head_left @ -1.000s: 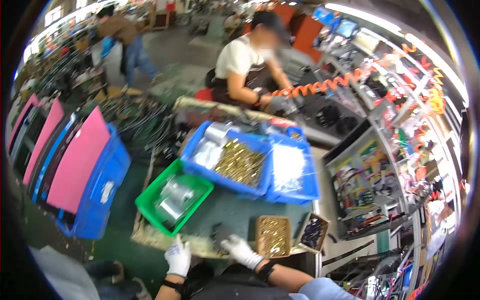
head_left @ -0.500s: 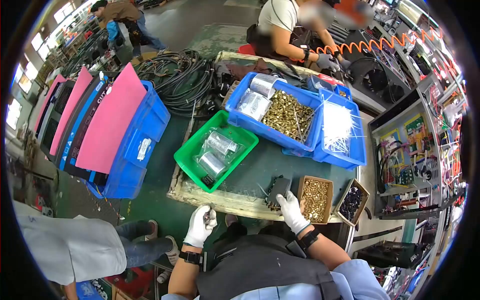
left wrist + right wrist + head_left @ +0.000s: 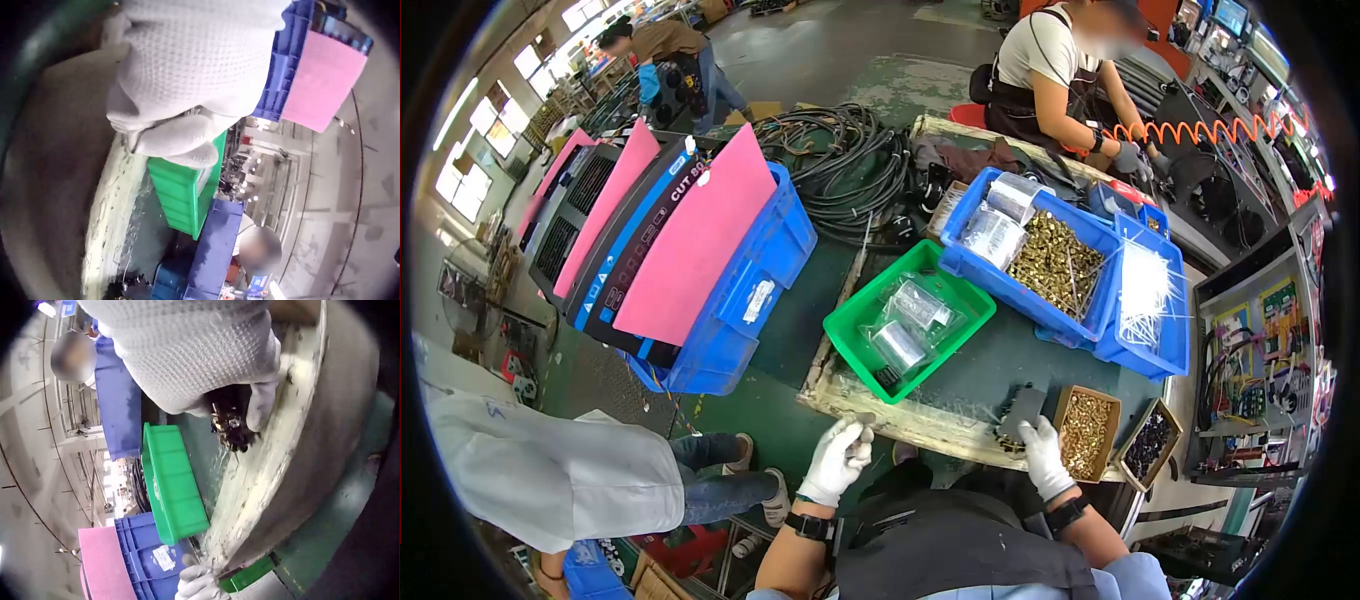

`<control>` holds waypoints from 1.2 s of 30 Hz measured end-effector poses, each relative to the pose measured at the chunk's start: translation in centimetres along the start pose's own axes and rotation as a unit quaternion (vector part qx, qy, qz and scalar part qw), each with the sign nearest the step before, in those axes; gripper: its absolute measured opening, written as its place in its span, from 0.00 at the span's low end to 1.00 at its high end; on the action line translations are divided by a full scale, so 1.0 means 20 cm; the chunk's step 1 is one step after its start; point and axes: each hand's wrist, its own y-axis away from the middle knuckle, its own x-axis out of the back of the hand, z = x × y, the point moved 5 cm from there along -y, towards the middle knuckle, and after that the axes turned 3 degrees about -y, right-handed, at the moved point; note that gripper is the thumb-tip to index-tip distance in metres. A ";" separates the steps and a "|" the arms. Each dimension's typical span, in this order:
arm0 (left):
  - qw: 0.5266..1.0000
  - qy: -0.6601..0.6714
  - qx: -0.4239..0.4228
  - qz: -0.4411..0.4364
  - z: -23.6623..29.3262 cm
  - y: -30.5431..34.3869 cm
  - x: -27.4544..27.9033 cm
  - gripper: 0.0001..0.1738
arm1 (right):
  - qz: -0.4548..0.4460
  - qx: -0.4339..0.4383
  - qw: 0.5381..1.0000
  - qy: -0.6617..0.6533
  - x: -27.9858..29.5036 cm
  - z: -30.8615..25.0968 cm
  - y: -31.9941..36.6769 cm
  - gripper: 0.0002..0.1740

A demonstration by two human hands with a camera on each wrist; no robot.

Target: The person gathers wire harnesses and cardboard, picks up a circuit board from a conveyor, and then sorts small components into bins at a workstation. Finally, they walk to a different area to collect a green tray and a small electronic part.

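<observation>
My left hand [image 3: 838, 460], in a white glove, is raised in front of the bench's near edge, left of my body. Its fingers are curled with greyish tips, and I cannot tell whether something small is between them. My right hand [image 3: 1047, 462], gloved too, grips a dark block [image 3: 1026, 408] at the near edge of the bench. Small metal pieces [image 3: 232, 425] line that block in the right wrist view, where the glove covers much of it. Just right of this hand stands a cardboard box [image 3: 1088, 392] of small brass parts.
A green bin [image 3: 840, 335] with bagged metal cylinders sits left on the bench, beside blue bins [image 3: 1040, 325] of brass parts and white strips [image 3: 1148, 290]. A box of dark parts [image 3: 1150, 445] is far right. Pink sheets [image 3: 700, 240] stand left; people are nearby.
The head view has swung, so the bench now appears further right. My left hand has gone from an extended finger to curled fingers. My right hand stays at the dark block.
</observation>
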 end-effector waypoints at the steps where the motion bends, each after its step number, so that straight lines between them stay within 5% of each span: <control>1: 0.990 -0.136 -0.037 0.025 0.10 0.00 -0.03 0.15 | 0.002 -0.001 1.000 -0.001 -0.01 0.01 0.00 0.16; 3: 0.905 -0.402 -0.097 0.102 0.31 0.02 -0.24 0.15 | 0.008 0.027 1.000 -0.011 -0.02 0.07 0.01 0.16; 4: 0.812 -0.565 -0.120 0.087 0.39 -0.07 -0.28 0.15 | -0.019 0.129 0.980 0.150 -0.05 0.05 0.00 0.19; 6: 0.459 -0.793 -0.401 -0.009 0.49 -0.16 -0.48 0.14 | 0.019 -0.027 0.999 0.023 -0.17 0.17 0.05 0.24; 7: 0.456 -0.793 -0.404 -0.014 0.52 -0.22 -0.52 0.14 | -0.049 0.009 0.994 0.093 -0.19 0.27 0.00 0.26; 9: 0.232 -0.951 -0.176 -0.106 0.42 -0.38 -0.55 0.13 | -0.158 0.052 0.959 0.230 -0.30 0.10 0.07 0.31; 12: 0.147 -0.974 -0.121 -0.124 0.34 -0.48 -0.62 0.12 | -0.110 0.070 0.963 0.235 -0.27 -0.12 0.15 0.28; 13: 0.138 -0.981 -0.091 -0.107 0.32 -0.51 -0.63 0.11 | -0.126 0.011 0.984 0.123 -0.21 -0.06 0.11 0.27; 14: 0.132 -0.981 -0.085 -0.110 0.31 -0.52 -0.65 0.11 | -0.141 -0.050 0.989 0.009 -0.13 0.04 0.06 0.26; 18: 0.121 -0.982 -0.058 -0.130 0.26 -0.58 -0.62 0.12 | -0.109 -0.057 0.992 -0.016 0.04 -0.10 0.05 0.18; 21: 0.192 -0.955 -0.122 -0.189 0.30 -0.58 -0.64 0.13 | -0.123 -0.077 0.988 -0.059 0.10 -0.10 0.07 0.19; 24: 0.413 -0.894 -0.133 -0.109 0.46 -0.49 -0.72 0.13 | -0.156 -0.114 0.974 -0.114 0.13 -0.08 0.06 0.19; 25: 0.574 -0.818 -0.025 0.000 0.51 -0.43 -0.73 0.12 | -0.166 -0.083 0.979 -0.088 0.14 -0.10 0.04 0.18; 26: 0.671 -0.739 -0.013 0.055 0.53 -0.35 -0.74 0.10 | -0.174 -0.051 0.981 -0.061 0.14 -0.11 0.02 0.18; 28: 0.764 -0.634 -0.066 0.101 0.54 -0.23 -0.73 0.10 | -0.170 -0.043 0.983 -0.051 0.12 -0.15 -0.03 0.14; 29: 0.794 -0.588 -0.086 0.128 0.54 -0.19 -0.69 0.10 | -0.165 -0.003 0.983 0.073 0.11 -0.15 -0.08 0.15; 31: 0.829 -0.502 -0.138 0.203 0.52 -0.11 -0.59 0.08 | -0.147 0.067 0.933 0.320 0.08 -0.24 -0.12 0.16; 36: 0.788 -0.491 -0.166 0.332 0.53 -0.05 -0.32 0.10 | -0.138 0.138 0.882 0.430 0.06 -0.27 -0.15 0.14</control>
